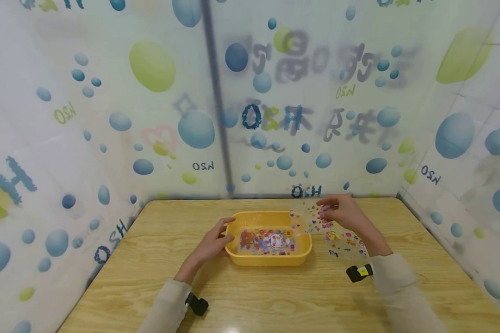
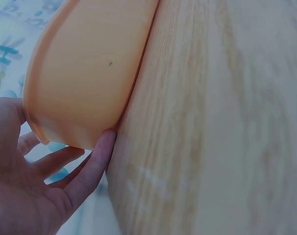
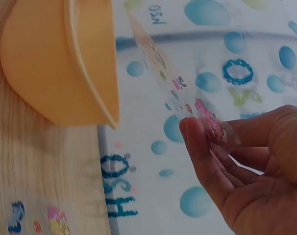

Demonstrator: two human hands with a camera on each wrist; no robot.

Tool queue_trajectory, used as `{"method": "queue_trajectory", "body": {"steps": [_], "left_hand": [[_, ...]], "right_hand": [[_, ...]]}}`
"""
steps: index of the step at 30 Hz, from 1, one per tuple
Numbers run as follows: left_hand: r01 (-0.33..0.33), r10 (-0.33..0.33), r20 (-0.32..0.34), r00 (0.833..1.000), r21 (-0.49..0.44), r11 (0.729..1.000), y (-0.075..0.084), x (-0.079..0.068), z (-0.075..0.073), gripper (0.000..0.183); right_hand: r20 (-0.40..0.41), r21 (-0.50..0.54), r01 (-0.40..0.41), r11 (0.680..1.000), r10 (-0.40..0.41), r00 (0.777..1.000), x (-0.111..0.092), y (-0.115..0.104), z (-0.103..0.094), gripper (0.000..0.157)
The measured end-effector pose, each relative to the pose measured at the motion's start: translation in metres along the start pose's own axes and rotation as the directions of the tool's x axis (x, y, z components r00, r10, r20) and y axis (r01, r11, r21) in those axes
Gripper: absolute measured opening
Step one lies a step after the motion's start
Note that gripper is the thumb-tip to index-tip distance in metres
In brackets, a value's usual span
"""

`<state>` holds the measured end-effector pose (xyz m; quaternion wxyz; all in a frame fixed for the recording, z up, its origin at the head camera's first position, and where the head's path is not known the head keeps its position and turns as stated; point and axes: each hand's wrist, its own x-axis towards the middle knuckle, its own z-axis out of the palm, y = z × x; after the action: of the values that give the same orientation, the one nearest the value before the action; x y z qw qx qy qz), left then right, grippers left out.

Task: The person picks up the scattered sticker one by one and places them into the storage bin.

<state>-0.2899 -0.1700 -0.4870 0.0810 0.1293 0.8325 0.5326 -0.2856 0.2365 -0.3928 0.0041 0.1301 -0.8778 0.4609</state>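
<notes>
A yellow plastic basin (image 1: 268, 260) sits on the wooden table. My left hand (image 1: 210, 243) holds its left end, fingers against the rim and outer wall; one fingertip in the left wrist view touches low on the wall, near the tabletop. Inside the basin lie colourful cartoon sticker sheets (image 1: 271, 240). Up and to the right of it, my right hand (image 1: 342, 213) pinches a clear sticker sheet (image 3: 180, 90) between thumb and fingers. This sheet is raised and tilted, its left part over the basin's right end in the head view. Another clear sticker sheet (image 1: 346, 245) lies on the table under the right forearm.
The wooden table (image 1: 254, 296) extends around the basin, its back edge close to a curtain (image 1: 275, 138) printed with blue and green bubbles. Similar printed sheets hang on both sides. A black wrist camera (image 1: 197, 304) is strapped on the left wrist, another (image 1: 358, 273) on the right.
</notes>
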Motion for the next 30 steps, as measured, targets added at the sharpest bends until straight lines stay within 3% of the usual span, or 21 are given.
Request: {"method": "queue_trajectory", "body": {"steps": [8,15,23,30], "left_hand": [[-0.003,0.003,0.0,1.0,0.002,1.0,0.001,0.001,-0.001,0.056],[-0.008,0.007,0.006,1.0,0.007,1.0,0.002,-0.001,-0.001,0.057],[-0.014,0.014,0.014,1.0,-0.006,1.0,0.001,-0.001,0.0,0.056],[-0.033,0.033,0.02,0.999,-0.01,0.999,0.0,-0.002,-0.002,0.056]], "right_hand": [[0.091,-0.05,0.018,0.999,-0.013,0.996,0.019,-0.022,0.038,0.035],[0.188,-0.084,0.027,0.996,-0.011,0.982,0.037,-0.028,0.063,0.032],[0.269,-0.123,0.01,0.992,0.024,0.963,0.046,-0.04,0.072,0.028],[0.349,-0.182,-0.062,0.981,0.123,0.929,0.056,-0.046,0.074,0.027]]}}
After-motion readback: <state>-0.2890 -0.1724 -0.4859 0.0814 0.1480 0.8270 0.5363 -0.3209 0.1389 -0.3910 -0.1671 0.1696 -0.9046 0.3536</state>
